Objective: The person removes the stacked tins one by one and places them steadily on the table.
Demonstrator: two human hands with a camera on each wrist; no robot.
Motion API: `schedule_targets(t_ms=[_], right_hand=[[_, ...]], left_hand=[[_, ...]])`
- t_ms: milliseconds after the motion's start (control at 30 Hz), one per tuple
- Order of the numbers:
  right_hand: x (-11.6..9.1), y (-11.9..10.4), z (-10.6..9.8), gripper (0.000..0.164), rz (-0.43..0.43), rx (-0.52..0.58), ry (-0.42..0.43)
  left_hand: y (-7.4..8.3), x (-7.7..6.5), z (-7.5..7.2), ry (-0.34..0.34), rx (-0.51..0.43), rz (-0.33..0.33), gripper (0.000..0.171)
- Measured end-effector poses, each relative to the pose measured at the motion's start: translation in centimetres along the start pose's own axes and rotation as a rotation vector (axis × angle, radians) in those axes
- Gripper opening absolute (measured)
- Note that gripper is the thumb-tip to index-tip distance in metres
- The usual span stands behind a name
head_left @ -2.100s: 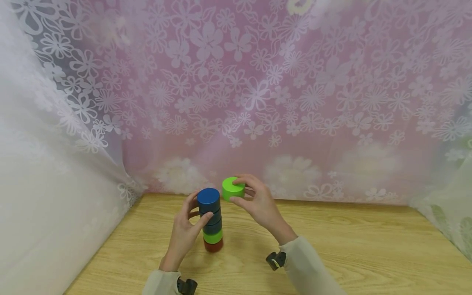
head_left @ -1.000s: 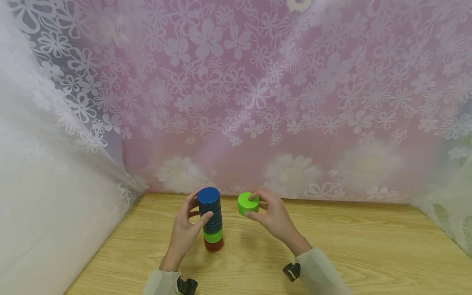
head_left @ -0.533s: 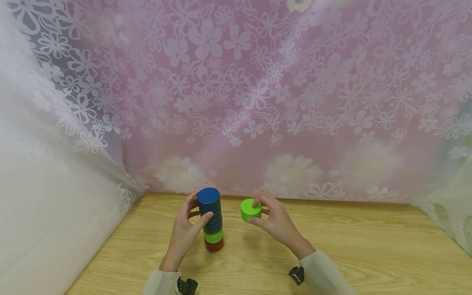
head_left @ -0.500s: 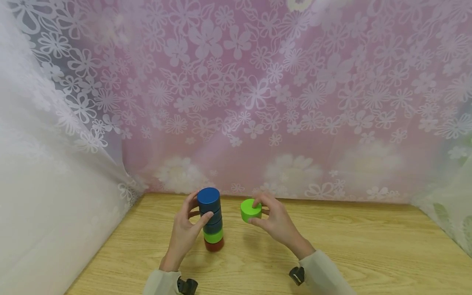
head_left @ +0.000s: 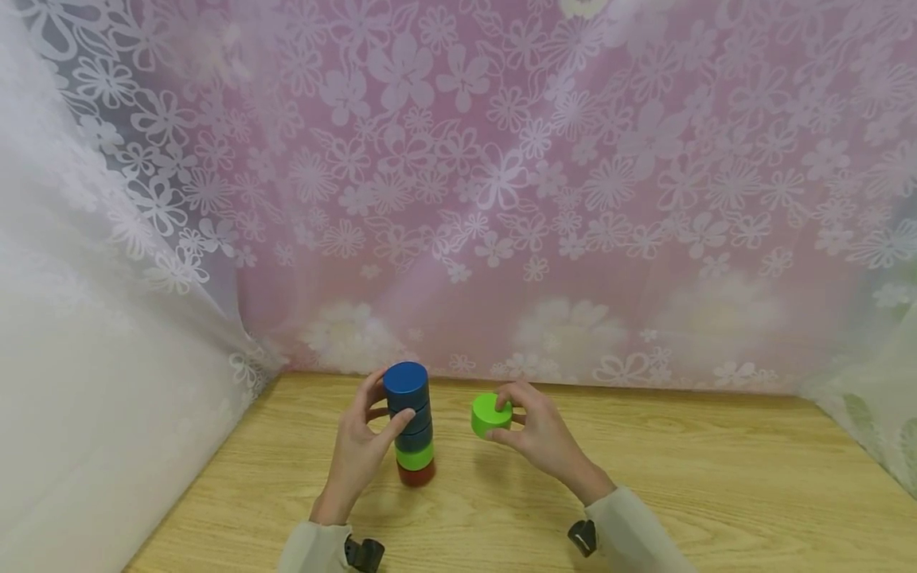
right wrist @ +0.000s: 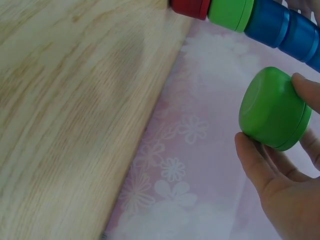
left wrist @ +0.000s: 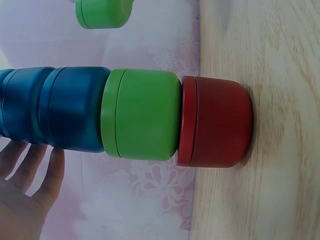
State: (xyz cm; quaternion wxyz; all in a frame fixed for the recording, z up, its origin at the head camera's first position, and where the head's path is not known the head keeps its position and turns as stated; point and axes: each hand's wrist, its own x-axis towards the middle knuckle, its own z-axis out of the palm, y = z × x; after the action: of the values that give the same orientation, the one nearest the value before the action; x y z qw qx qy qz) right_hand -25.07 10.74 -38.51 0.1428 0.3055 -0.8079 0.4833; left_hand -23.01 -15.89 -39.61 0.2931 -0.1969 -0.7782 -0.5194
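A column of small round lidded tins stands on the table. At its foot is a red tin (left wrist: 220,122), with a green tin (left wrist: 145,115) over it and several blue tins (head_left: 406,386) on top. My left hand (head_left: 358,454) grips the column at the blue tins, thumb in front and fingers behind. To the right of the column, my right hand (head_left: 540,434) holds a second green tin (right wrist: 275,107) between thumb and fingers, raised above the table and apart from the column. Its shadow falls on the wood below.
The wood-grain table (head_left: 680,477) reaches back to a pink floral curtain (head_left: 530,239). A white sheet (head_left: 107,358) hangs along the left side, and another sheet (head_left: 867,414) hangs at the right. Small black cameras (head_left: 365,555) sit at both wrists.
My right hand has carried the green tin from near the column's top to the right and lower. The left hand keeps its grip, and the column stands as before.
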Motion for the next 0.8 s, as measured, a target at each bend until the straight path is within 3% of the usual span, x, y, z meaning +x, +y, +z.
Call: schedule_targets(t_ms=[800], right_hand=[[-0.2,1.5,-0.1,0.039,0.092,-0.084,-0.076]], left_hand=[[0.1,0.0,0.0,0.0,-0.001,-0.008,0.062]])
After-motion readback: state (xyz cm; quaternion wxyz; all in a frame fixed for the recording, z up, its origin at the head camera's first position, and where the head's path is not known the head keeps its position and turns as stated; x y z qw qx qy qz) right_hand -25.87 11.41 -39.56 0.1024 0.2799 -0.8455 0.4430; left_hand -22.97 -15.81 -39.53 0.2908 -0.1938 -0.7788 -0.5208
